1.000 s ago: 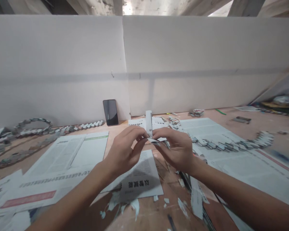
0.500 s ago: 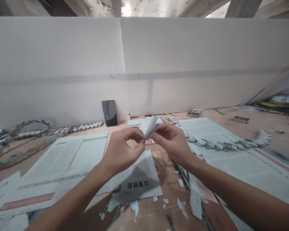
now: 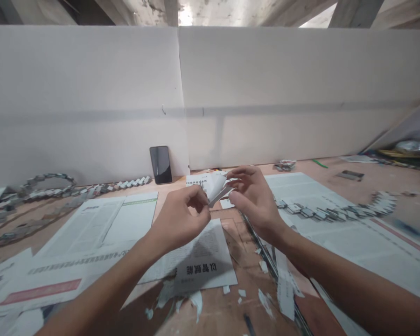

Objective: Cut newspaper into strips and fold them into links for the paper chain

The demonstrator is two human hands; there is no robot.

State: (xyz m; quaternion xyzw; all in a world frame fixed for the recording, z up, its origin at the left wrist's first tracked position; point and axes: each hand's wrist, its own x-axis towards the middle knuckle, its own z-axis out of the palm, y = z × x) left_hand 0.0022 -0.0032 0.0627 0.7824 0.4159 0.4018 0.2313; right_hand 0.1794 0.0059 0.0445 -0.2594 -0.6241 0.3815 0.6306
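Right of the black rectangular phone (image 3: 161,164), the left hand (image 3: 180,209) clamped a folded white paper strip (image 3: 216,189) between its fingers; the right hand (image 3: 257,200) had just spread its fingers apart near it, apparently leaving 1 hand steadying the fold.

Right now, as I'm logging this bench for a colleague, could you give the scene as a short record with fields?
left hand: pinches a folded paper piece
right hand: fingers spread beside it, contact unclear
phone: leaning against the white panel
left chain: on the table, partly looped
right chain: lying partly over a large printed sheet
scraps: on the table, foreground
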